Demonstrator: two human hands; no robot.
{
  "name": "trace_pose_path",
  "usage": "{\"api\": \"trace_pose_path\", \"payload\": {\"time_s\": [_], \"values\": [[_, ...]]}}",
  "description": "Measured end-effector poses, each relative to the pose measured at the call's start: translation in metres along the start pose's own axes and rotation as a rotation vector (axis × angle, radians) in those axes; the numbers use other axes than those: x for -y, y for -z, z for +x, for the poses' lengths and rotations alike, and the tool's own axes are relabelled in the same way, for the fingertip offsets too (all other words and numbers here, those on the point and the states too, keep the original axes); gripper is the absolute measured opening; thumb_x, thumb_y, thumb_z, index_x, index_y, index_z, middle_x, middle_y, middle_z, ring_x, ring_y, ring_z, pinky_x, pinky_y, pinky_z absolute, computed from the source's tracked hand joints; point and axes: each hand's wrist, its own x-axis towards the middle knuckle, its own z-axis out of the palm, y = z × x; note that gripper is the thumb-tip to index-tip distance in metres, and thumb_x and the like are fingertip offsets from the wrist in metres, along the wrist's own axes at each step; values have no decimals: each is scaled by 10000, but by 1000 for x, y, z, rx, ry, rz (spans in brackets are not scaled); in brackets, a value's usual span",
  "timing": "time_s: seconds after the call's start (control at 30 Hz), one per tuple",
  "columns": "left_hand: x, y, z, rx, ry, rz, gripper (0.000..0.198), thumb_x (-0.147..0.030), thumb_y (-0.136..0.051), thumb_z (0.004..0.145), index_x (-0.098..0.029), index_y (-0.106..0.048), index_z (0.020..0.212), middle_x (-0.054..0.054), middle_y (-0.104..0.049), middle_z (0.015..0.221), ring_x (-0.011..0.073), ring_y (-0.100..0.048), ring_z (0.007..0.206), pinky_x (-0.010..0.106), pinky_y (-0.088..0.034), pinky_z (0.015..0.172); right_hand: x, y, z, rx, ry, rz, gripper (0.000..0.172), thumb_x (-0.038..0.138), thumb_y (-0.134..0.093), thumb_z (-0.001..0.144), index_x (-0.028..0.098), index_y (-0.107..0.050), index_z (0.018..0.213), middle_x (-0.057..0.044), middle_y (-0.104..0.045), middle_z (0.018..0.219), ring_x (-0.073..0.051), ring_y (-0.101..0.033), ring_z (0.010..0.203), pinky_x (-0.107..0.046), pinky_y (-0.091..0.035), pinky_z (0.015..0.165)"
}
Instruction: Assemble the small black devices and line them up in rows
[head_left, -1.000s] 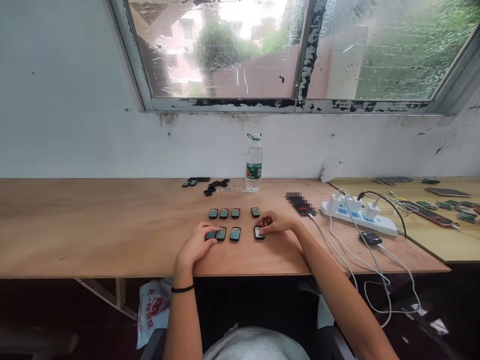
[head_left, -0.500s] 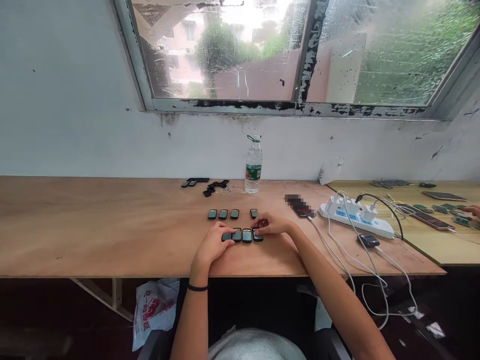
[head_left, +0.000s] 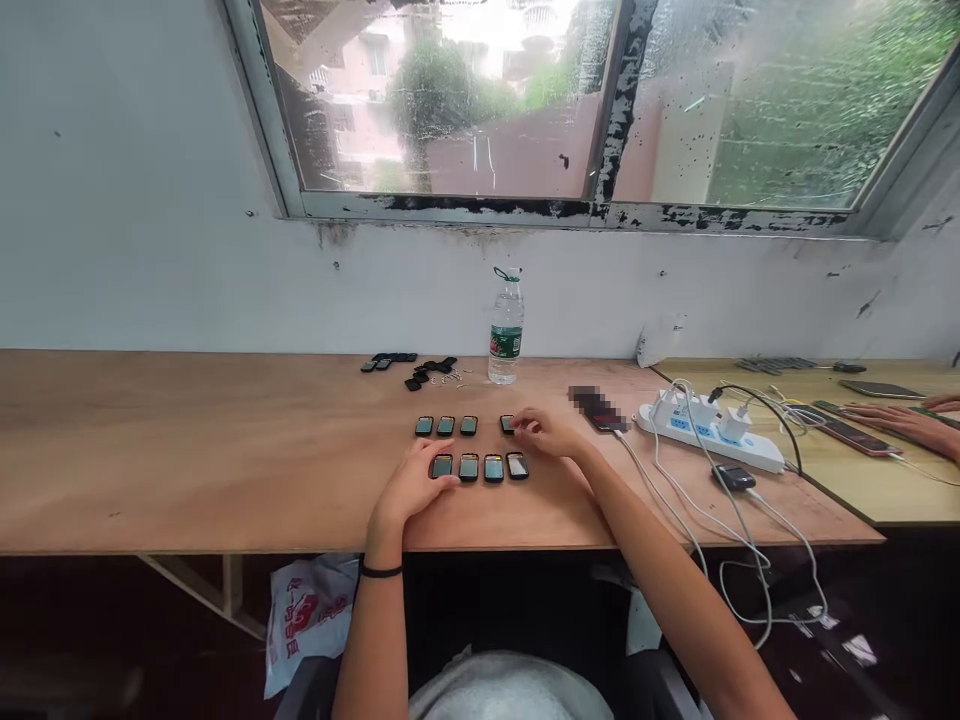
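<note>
Small black rectangular devices with grey-green screens lie in two rows on the wooden table. My left hand (head_left: 409, 482) curves around the leftmost front device (head_left: 442, 466), thumb at its near side and fingers at its far side. Beside that one, more front-row devices (head_left: 493, 468) lie spaced apart, the rightmost (head_left: 517, 465) slightly tilted. My right hand (head_left: 546, 432) has its bent fingertips on the right edge of the far-right back-row device (head_left: 507, 424), partly covering it. Three others, including a middle one (head_left: 446, 425), sit to the left in the back row.
A water bottle (head_left: 506, 330) stands near the wall. Left of it lie black parts (head_left: 435, 370) and small metal bits. To the right are a phone (head_left: 600, 412), a white power strip (head_left: 712, 440) and loose cables. A co-worker's hands (head_left: 915, 425) rest on the adjoining table.
The front-row devices are now spaced wider, the leftmost shifted left with my left hand. My right hand has left the rightmost front device and moved back to the back-row one.
</note>
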Motion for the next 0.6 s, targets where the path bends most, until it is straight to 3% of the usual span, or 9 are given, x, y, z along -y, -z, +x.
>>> {"api": "trace_pose_path", "payload": {"time_s": [0.07,0.13,0.2,0.3,0.4,0.5,0.6], "values": [[3,5,7,-12,0,13,599,-409,-700,858,-292,-584,1435,78,-522,1462,293,-465,1407,405,-366,1198,-10,-6,2,-92,11,5,245,283,-551,968,192,-724,1116,-116,-650,1233,-217,-656,1009,-367,-543,901],[8,13,21,3,-5,36,580,-471,-607,920,-306,-543,1473,75,-415,1586,298,-366,1493,421,-315,1227,-19,-11,4,-79,49,18,299,228,-522,967,196,-698,1207,-131,-579,1340,-222,-641,1097,-402,-534,977],[14,21,39,70,9,87,627,-487,-567,941,-312,-462,1534,77,-269,1689,309,-230,1565,448,-267,1244,-26,-16,6,-54,87,1,351,195,-534,951,205,-677,1271,-135,-527,1407,-228,-626,1135,-434,-520,1022],[23,29,63,217,83,194,852,-615,-605,891,-264,-313,1611,141,-117,1727,372,-21,1594,536,-220,1239,-31,-21,8,-40,116,-43,363,165,-566,925,206,-688,1265,-134,-553,1379,-236,-625,1116,-456,-523,1025],[29,25,76,351,129,260,1000,-734,-591,844,-204,-270,1627,197,-59,1712,396,-22,1583,531,-219,1234,-33,-23,9,-27,117,-54,333,163,-569,926,194,-716,1224,-139,-568,1349,-231,-641,1060,-451,-543,990],[31,15,82,359,133,273,964,-785,-481,874,-191,-313,1614,189,-53,1712,395,-100,1579,492,-276,1214,-34,-24,9,-28,108,-49,328,172,-579,931,205,-733,1219,-138,-557,1369,-232,-644,1061,-455,-542,996],[26,5,90,365,55,276,800,-746,-427,921,-240,-457,1540,133,-259,1691,371,-153,1580,478,-283,1210,-36,-24,10,-17,118,-41,343,174,-592,933,226,-731,1242,-132,-559,1375,-245,-627,1120,-458,-533,1017]]}}
